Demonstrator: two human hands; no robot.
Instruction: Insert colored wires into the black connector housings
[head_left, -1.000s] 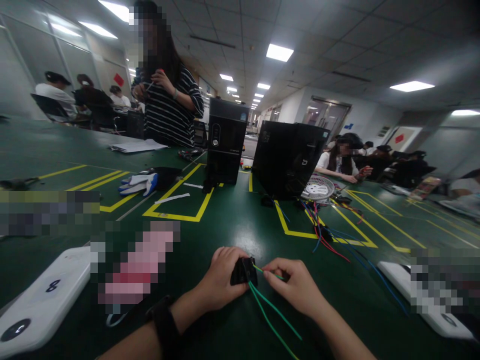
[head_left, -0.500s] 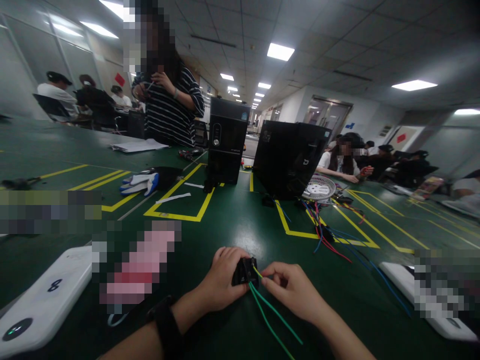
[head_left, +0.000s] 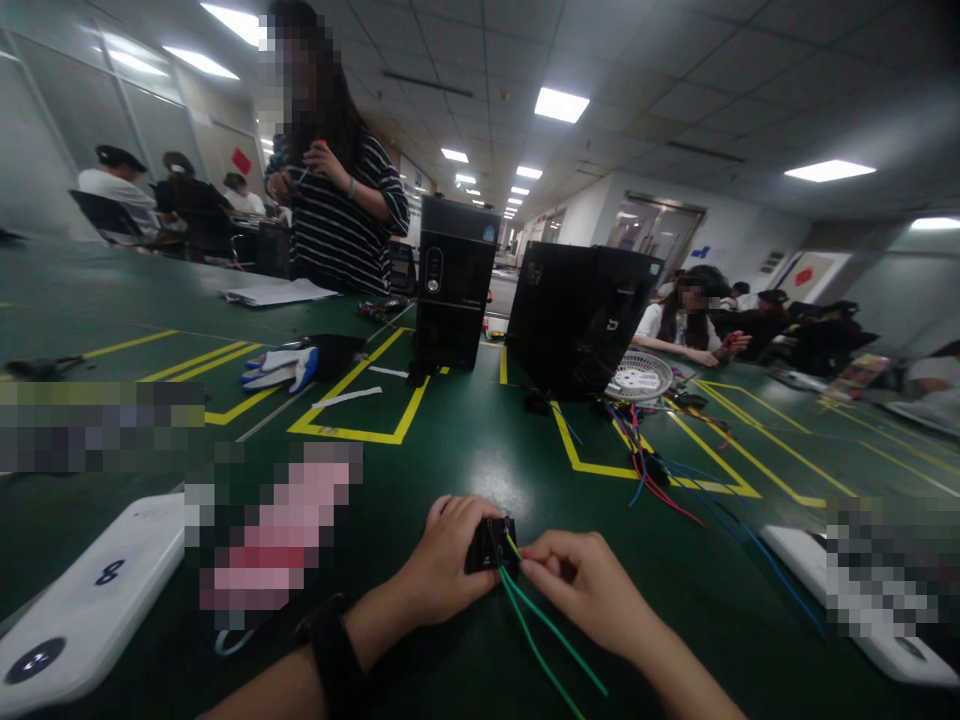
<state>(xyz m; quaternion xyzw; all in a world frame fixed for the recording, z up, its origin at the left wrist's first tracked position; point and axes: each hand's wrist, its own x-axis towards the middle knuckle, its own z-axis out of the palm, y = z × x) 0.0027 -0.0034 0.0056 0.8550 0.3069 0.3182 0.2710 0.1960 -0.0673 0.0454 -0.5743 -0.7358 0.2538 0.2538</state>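
Just right of left hand, gripped: black block.

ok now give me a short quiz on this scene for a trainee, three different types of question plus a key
1. Which hand is wrapped around the small black block-like part?

2. True or false: in the view, the blue-and-white fabric glove lies to the right of the round pale plastic basket.

3. What does the right hand pinch?
a) a red wire
b) a thin yellow-green wire
c) a sheet of white paper

Key
1. The left hand.
2. False: the glove lies to the left of the basket.
3. b
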